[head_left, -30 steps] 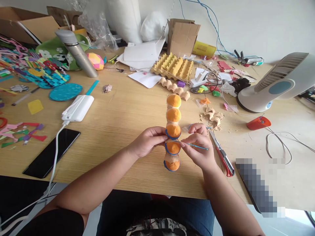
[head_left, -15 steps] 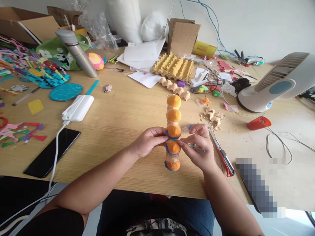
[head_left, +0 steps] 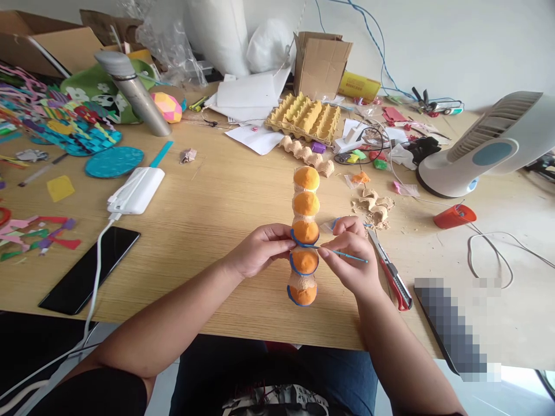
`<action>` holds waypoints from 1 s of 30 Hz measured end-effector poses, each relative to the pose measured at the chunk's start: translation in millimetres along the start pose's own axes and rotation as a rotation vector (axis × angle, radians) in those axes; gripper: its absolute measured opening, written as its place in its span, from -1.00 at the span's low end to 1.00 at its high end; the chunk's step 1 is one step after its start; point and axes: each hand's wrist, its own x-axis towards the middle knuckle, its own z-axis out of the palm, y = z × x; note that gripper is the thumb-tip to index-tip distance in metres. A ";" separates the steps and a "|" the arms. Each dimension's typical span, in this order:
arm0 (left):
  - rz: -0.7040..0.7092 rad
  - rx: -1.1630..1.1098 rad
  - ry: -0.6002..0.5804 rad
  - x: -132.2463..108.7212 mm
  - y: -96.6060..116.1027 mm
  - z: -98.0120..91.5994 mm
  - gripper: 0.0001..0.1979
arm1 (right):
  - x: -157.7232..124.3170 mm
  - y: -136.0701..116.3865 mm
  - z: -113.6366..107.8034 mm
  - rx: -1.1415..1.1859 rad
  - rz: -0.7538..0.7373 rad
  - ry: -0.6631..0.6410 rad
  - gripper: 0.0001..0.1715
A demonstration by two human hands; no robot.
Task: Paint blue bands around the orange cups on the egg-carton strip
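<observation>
A strip of egg carton [head_left: 302, 281] runs lengthwise away from me, its bumps covered in orange clay [head_left: 306, 204]. Thin blue clay edging [head_left: 302, 304] curves round the lower rims of the three nearest bumps. My left hand [head_left: 264, 251] pinches the strip from its left side, at the middle bump. Between thumb and fingers of my right hand [head_left: 350, 260] is a thin blue stick [head_left: 347, 255], its tip at the blue edging under the middle bump. A small clear packet with blue in it [head_left: 330, 225] lies partly behind my right fingers.
Right of my hand lie a red utility knife [head_left: 393, 277] and carton scraps [head_left: 376, 205]. Farther right stand a red cup [head_left: 454, 216] and a white fan [head_left: 481, 153]. A yellow egg tray [head_left: 303, 118] lies at the back. A phone [head_left: 89, 268] and white power bank [head_left: 136, 190] are left.
The blue stick has shifted in my right hand and lies at a flatter angle. The near end of the strip has swung slightly left and nearer. My left hand has barely moved.
</observation>
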 end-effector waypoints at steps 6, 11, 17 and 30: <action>-0.034 -0.080 -0.018 -2.4 5.5 2.3 -0.75 | 2.0 0.8 -4.5 0.130 0.053 0.037 -0.85; -0.054 -0.085 -0.009 -4.4 7.7 4.4 -0.73 | 2.9 -2.1 -3.1 0.117 0.035 -0.027 -0.85; -0.067 -0.064 -0.028 -5.0 7.2 2.0 -0.75 | 2.2 -1.5 -1.0 0.054 0.024 -0.021 -0.86; -0.116 -0.061 -0.040 -6.5 6.5 2.6 -0.70 | 3.2 0.2 -0.4 0.039 0.000 -0.005 -0.84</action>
